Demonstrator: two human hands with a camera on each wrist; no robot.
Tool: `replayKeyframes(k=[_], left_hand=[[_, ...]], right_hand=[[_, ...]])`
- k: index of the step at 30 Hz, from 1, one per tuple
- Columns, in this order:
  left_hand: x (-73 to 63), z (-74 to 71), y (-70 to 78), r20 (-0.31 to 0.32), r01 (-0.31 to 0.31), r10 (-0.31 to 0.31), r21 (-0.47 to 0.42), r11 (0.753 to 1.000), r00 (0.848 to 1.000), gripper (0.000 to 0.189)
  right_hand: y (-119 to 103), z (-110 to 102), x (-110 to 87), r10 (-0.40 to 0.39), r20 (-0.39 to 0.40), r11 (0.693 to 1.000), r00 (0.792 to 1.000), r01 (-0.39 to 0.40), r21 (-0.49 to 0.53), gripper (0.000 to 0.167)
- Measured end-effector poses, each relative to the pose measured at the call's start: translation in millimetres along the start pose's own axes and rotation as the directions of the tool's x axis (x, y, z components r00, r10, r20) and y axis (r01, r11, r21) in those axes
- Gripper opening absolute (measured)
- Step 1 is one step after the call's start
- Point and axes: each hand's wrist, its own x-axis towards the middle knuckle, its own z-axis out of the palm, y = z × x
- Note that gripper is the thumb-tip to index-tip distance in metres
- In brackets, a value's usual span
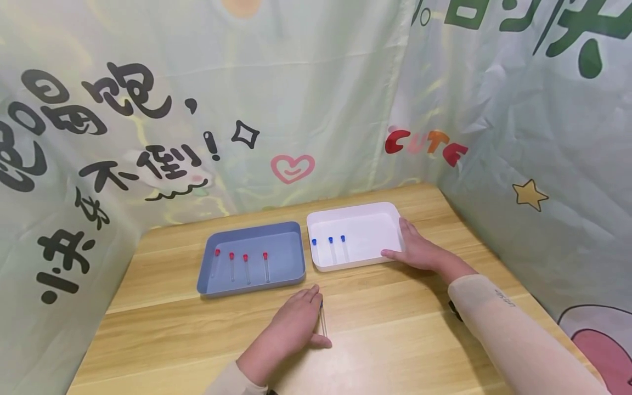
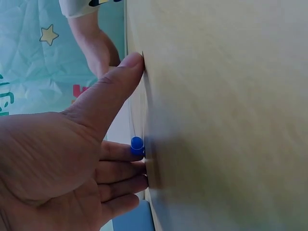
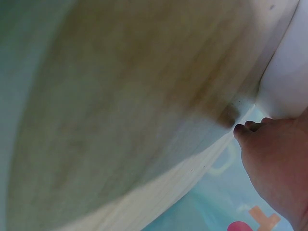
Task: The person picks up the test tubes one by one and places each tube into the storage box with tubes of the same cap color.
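A clear test tube [image 1: 323, 321] with a blue cap [image 2: 137, 144] lies on the table beside my left hand [image 1: 296, 321]. The thumb is spread near the tube's lower end, and the straight fingers are by the cap, their tips down at the wood. At the right end of the white tray [image 1: 362, 264], my right hand [image 1: 419, 247] holds the near corner. Its thumb lies over the front rim while the other fingers run along the outer side wall. Three blue-capped test tubes [image 1: 331, 249] rest in the left part of that tray.
Left of the white tray stands a blue-grey tray [image 1: 283, 236] with several red-capped test tubes [image 1: 246, 269] lying in it. Both trays sit toward the back of the wooden table [image 1: 395, 340]. A printed cloth [image 1: 316, 99] hangs behind and along the sides.
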Motion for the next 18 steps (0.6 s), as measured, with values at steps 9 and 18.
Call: replayKeyframes(k=[9, 18], left_hand=[[-0.1, -0.9, 0.1, 0.004, -0.002, 0.002, 0.012, 1.0, 1.0, 0.105], [0.3, -3.0, -1.9, -0.003, 0.013, -0.013, -0.051, 0.999, 1.0, 0.104]], right_hand=[[0.8, 0.7, 0.5, -0.004, -0.003, 1.0, 1.0, 0.004, -0.001, 0.131], [1.7, 1.2, 1.2, -0.002, -0.003, 1.0, 1.0, 0.002, -0.005, 0.131]])
